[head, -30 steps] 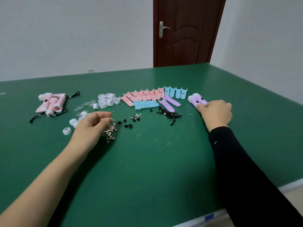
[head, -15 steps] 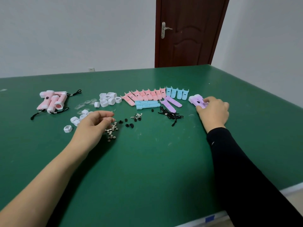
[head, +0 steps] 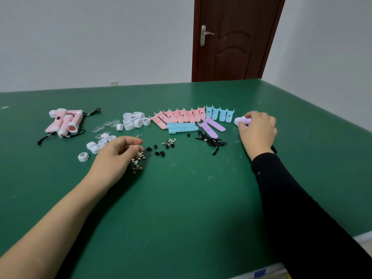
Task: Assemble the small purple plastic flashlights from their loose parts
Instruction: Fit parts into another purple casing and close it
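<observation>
At the far right of the parts row, my right hand (head: pixel 258 130) curls its fingers over a purple flashlight (head: pixel 240 120) lying on the green table (head: pixel 181 198); only the flashlight's white front end and a little purple show. Two loose purple half-shells (head: pixel 211 127) lie to its left. My left hand (head: pixel 118 154) hovers with curled fingers and thumb over a pile of small button cells (head: pixel 137 163). Whether it pinches a cell is hidden.
Spread along the table are three assembled pink flashlights (head: pixel 64 121), clear lenses (head: pixel 104 127), white caps (head: pixel 134 120), pink shells (head: pixel 179 115), blue shells (head: pixel 220 114), black lanyards (head: pixel 211 141), black switches (head: pixel 160 153) and metal contacts (head: pixel 169 142). A brown door (head: pixel 231 37) stands behind.
My right hand has slid a little forward and left over the purple flashlight, covering more of it. My left hand stays in place over the button cells.
</observation>
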Demonstrator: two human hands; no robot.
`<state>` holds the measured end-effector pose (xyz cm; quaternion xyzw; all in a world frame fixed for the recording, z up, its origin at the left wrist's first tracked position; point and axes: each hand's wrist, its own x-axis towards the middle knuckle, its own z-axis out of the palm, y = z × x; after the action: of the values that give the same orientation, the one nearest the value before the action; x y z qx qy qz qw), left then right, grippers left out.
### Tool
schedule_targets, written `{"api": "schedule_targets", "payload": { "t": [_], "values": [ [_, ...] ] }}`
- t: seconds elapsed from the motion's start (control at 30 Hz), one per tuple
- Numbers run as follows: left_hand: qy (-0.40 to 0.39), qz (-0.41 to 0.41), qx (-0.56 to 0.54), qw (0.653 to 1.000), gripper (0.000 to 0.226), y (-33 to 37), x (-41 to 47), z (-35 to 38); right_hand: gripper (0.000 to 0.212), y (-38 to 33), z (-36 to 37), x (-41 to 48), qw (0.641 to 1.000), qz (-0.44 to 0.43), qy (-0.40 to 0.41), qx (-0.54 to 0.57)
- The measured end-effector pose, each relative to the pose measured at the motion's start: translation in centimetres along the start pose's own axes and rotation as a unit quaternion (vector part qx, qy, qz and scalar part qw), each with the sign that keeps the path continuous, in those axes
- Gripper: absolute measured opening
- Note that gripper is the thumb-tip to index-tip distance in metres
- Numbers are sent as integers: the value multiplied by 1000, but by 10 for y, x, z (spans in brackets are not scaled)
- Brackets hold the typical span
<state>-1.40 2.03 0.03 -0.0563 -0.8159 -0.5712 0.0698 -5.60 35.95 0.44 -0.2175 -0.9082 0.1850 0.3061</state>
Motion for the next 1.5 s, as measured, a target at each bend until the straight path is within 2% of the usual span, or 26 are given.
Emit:
{"api": "schedule_targets", "payload": {
  "t": [0.1,0.2,0.33,0.47,0.57,0.8,0.93,1.13,1.27,1.37,1.5],
  "values": [
    [-4,4,12,1000,16,0,-1,2,26,-29,9,-2,992,-103,-35,-64],
    [-5,18,25,1000,17,1,-2,2,33,-50,21,-4,978,-136,-93,-131],
    [-6,28,28,999,18,4,-2,2,31,-56,28,-2,973,-114,-129,-151],
    [-7,36,39,999,19,6,-3,4,19,-59,30,-1,979,-82,-134,-131],
    [-12,37,46,998,19,7,-3,5,17,-57,32,-1,983,-63,-127,-120],
    [-18,50,54,997,18,9,-6,5,8,-50,27,-4,991,-37,-124,-20],
    [-25,56,72,995,18,8,-6,6,11,-48,22,-8,991,-37,-128,11],
    [-30,62,73,995,17,8,-6,6,22,-45,18,-7,989,-29,-143,-5],
    [-28,59,65,996,18,8,-7,6,38,-43,19,-4,986,4,-164,2],
    [-28,60,64,996,18,9,-7,5,36,-44,19,-4,987,6,-163,-3],
    [-29,61,64,996,19,10,-7,5,20,-45,18,-7,990,-19,-139,-12]
  ]
}}
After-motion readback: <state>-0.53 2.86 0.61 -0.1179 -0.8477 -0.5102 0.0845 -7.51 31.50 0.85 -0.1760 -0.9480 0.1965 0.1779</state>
